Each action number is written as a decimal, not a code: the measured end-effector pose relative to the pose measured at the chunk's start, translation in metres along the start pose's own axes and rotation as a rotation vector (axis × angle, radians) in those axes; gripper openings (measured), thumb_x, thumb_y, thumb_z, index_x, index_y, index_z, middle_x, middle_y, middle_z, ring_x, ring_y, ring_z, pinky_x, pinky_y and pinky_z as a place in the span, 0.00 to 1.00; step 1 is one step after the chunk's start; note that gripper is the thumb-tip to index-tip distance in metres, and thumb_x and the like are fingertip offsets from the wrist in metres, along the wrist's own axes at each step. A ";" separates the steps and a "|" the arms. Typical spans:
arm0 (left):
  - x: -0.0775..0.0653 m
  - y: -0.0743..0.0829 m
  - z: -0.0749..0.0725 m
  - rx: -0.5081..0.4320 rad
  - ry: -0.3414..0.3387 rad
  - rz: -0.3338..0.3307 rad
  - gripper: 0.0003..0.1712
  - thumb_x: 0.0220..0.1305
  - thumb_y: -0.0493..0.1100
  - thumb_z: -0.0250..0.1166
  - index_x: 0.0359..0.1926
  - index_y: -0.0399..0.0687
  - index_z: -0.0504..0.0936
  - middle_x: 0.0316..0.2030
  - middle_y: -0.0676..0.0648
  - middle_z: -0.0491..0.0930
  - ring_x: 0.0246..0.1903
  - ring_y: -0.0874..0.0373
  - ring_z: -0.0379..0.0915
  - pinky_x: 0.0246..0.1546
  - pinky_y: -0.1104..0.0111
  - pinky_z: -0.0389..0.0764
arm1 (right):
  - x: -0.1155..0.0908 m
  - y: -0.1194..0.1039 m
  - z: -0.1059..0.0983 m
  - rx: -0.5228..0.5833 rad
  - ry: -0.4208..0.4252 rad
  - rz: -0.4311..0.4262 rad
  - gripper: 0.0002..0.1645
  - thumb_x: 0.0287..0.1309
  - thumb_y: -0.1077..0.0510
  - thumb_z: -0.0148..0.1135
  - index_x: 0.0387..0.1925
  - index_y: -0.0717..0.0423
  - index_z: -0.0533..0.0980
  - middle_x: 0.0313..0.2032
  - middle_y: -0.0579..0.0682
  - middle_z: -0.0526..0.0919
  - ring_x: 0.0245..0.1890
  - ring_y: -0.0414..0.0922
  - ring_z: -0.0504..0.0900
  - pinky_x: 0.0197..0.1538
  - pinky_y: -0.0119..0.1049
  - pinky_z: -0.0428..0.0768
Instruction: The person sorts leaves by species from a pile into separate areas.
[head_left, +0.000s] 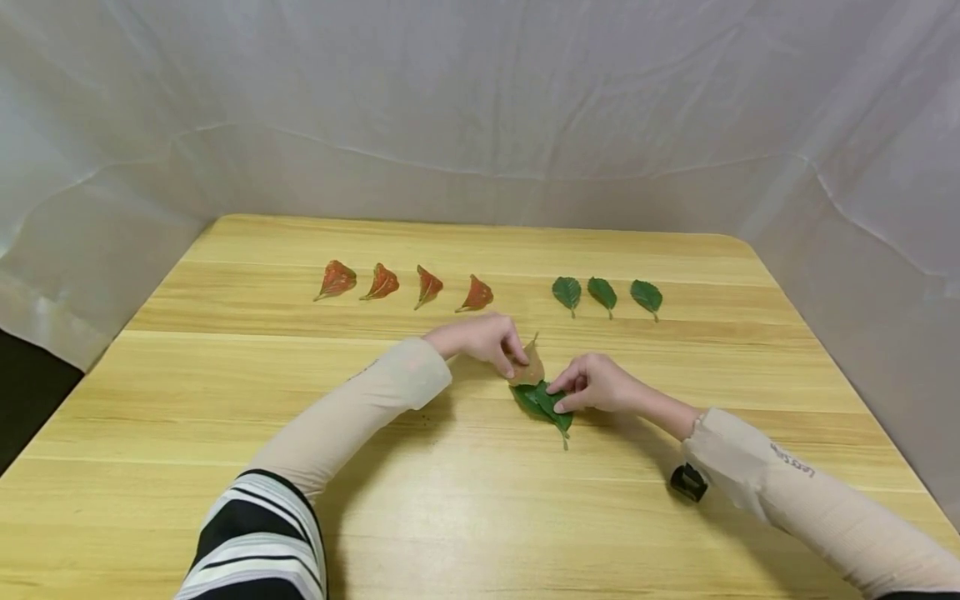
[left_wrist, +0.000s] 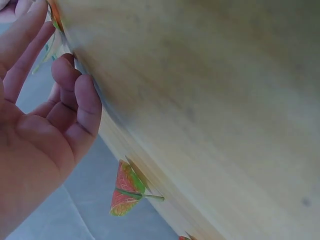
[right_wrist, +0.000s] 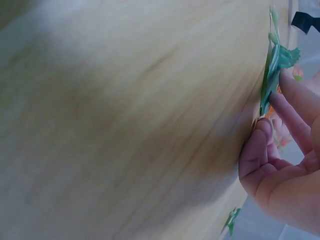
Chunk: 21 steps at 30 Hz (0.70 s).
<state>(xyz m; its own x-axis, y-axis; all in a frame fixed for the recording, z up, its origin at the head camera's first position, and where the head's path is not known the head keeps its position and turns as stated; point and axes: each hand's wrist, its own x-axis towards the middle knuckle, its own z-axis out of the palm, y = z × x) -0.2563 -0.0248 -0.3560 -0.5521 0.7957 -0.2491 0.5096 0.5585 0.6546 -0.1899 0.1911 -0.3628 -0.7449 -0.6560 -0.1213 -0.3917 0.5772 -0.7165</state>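
Observation:
Near the middle of the table, my left hand [head_left: 483, 340] pinches a tan-brown leaf [head_left: 532, 367] between thumb and fingers, its stem pointing away from me. Just below it lie overlapping green leaves [head_left: 528, 400]. My right hand [head_left: 600, 383] pinches the upper green leaf [head_left: 551, 402] by its right edge; its stem points toward me. In the right wrist view, the green leaves [right_wrist: 272, 75] show edge-on beside the fingertips. The left wrist view shows the left hand [left_wrist: 50, 115] with its outer fingers curled; the leaf tip there is mostly hidden.
Several red leaves [head_left: 381, 282] form a row at the back left of the wooden table [head_left: 187, 400]. Three green leaves [head_left: 602, 293] are lined up at the back right. A small black object [head_left: 687, 482] is by the right sleeve. White sheeting [head_left: 480, 108] surrounds the table's back and sides.

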 end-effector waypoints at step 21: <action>-0.003 0.005 0.003 0.000 0.016 -0.045 0.14 0.45 0.33 0.70 0.38 0.42 0.83 0.38 0.48 0.81 0.35 0.62 0.76 0.36 0.75 0.73 | -0.004 -0.009 0.001 -0.134 0.030 0.023 0.23 0.37 0.67 0.71 0.37 0.63 0.70 0.29 0.52 0.76 0.25 0.41 0.73 0.31 0.35 0.74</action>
<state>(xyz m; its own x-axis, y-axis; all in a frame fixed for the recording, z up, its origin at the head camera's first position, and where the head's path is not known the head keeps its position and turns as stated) -0.2503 -0.0242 -0.3542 -0.5851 0.7660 -0.2663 0.4840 0.5933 0.6433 -0.1825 0.1882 -0.3568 -0.7695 -0.6283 -0.1144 -0.4416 0.6529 -0.6154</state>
